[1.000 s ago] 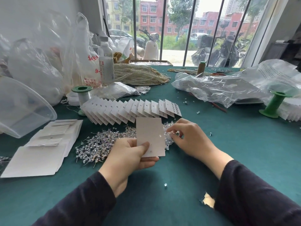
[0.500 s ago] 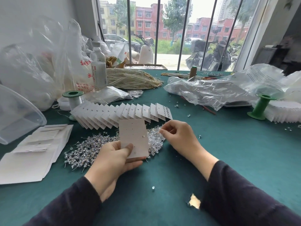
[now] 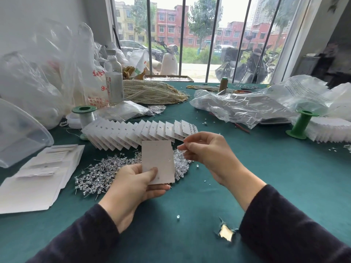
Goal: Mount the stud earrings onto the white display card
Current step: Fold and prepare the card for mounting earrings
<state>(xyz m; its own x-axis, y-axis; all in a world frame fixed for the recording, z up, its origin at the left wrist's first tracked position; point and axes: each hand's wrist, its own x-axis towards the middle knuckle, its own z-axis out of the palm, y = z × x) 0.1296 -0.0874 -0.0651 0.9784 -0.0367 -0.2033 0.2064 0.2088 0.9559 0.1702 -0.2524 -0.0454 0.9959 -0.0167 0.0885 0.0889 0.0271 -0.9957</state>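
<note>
My left hand (image 3: 133, 186) holds a white display card (image 3: 157, 160) upright by its lower edge, thumb on its back face. The card stands above a heap of silver stud earrings (image 3: 98, 173) on the green table. My right hand (image 3: 207, 152) hovers just right of the card's top corner with thumb and forefinger pinched together; whatever sits between them is too small to make out. A fanned row of filled cards (image 3: 136, 133) lies behind the held card.
A stack of blank white cards (image 3: 38, 177) lies at the left beside a clear plastic tub (image 3: 19, 133). Two green spools (image 3: 301, 124) (image 3: 84, 114), crumpled plastic bags (image 3: 247, 105) and pearl strands (image 3: 152, 92) crowd the back. The table cloth has a torn hole (image 3: 226, 232).
My right hand has lifted from the earring heap and come up beside the card's top right corner, fingers pinched. The left hand keeps hold of the card.
</note>
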